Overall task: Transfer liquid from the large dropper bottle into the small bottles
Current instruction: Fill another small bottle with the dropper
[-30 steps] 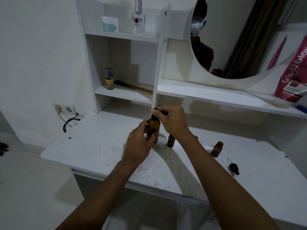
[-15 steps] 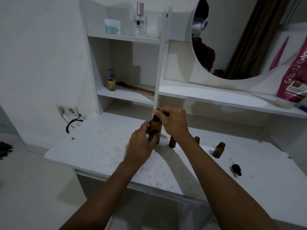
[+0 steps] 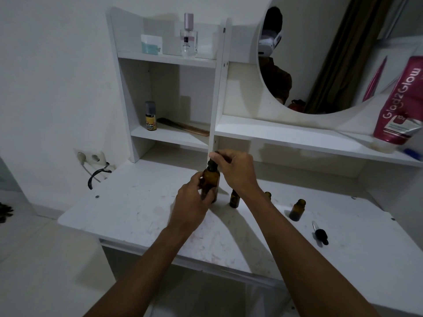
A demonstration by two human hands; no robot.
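Large dropper bottle [image 3: 211, 181] stands toward the desk's [image 3: 137, 213] back edge, left hand [image 3: 192, 203] gripping its body, right hand [image 3: 238, 172] pinching its cap [image 3: 211, 165], so filling the small bottles [image 3: 297, 209] beside it seems yet to start.
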